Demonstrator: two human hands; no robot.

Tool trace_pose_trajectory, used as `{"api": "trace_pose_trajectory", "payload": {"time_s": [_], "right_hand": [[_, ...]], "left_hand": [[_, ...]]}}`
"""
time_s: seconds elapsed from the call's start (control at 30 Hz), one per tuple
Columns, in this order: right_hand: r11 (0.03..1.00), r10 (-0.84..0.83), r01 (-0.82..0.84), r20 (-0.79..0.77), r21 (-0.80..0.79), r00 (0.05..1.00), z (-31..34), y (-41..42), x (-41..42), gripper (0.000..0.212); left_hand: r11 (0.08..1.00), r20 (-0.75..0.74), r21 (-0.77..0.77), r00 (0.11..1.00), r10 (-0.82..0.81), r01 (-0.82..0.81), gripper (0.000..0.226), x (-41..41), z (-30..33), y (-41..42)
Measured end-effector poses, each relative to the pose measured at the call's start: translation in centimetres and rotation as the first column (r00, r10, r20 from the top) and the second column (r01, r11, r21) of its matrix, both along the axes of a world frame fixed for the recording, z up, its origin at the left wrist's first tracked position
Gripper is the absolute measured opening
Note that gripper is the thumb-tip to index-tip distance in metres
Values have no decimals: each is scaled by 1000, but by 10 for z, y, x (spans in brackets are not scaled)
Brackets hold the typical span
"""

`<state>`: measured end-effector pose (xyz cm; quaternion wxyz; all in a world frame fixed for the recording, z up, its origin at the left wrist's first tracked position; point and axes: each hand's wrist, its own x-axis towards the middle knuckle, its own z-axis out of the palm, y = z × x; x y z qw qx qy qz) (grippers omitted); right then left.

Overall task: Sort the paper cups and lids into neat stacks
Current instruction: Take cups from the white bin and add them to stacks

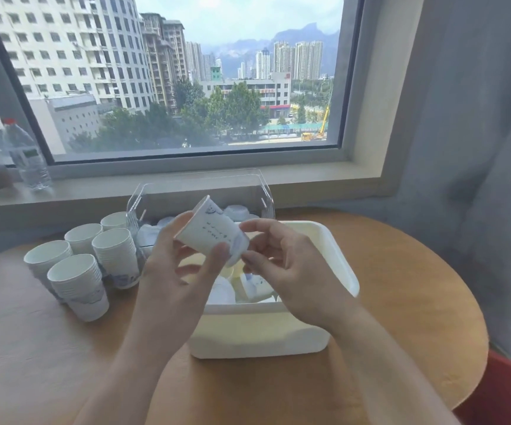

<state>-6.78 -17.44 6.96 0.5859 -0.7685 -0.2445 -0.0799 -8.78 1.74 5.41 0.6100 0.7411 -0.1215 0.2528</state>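
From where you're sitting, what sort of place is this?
Probably an upper-floor office break corner or café nook. A round wooden table sits against a big window overlooking city high-rises, stacks of paper cups stand on it, and a water bottle rests on the sill.

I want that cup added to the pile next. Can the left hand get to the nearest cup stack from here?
Probably yes: the left hand holds the paper cup above the white bin, and nothing stands between it and the nearest stack.
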Motion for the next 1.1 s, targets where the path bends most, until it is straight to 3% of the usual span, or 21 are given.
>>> {"api": "trace_pose_trajectory", "payload": {"time_s": [0.17, 0.3, 0.43, 0.57, 0.67, 0.83, 1.1], "right_hand": [[976, 44, -38, 23, -215, 999, 3, -5, 7, 23], [926, -186, 221, 142, -305, 972, 2, -27, 22, 21], [803, -310, 362, 186, -473, 932, -5, -41, 33, 23], [663, -277, 294, 138, -688, 951, -6, -36, 33, 32], [608, -266, 227, 75, -761, 961, -3, -34, 31, 38], [578, -238, 132, -12, -806, 971, 0, -31, 25, 34], [721, -177, 82, -69, -688, 982, -2, -31, 19, 24]], "left_hand": [[995, 46, -25, 994, 99, -98, 62, 9, -4, 6], [972, 31, 159, 985, 171, -174, 80, 13, -8, 12], [941, 16, 273, 979, 202, -199, 75, 19, -11, 25], [919, -96, 368, 978, 188, -140, 71, 20, -15, 38], [910, -119, 398, 977, 178, -117, 70, 17, -17, 40], [853, -110, 503, 968, 226, -142, 73, 5, -13, 39], [748, -108, 642, 947, 304, -167, 82, -18, -4, 41]]}}
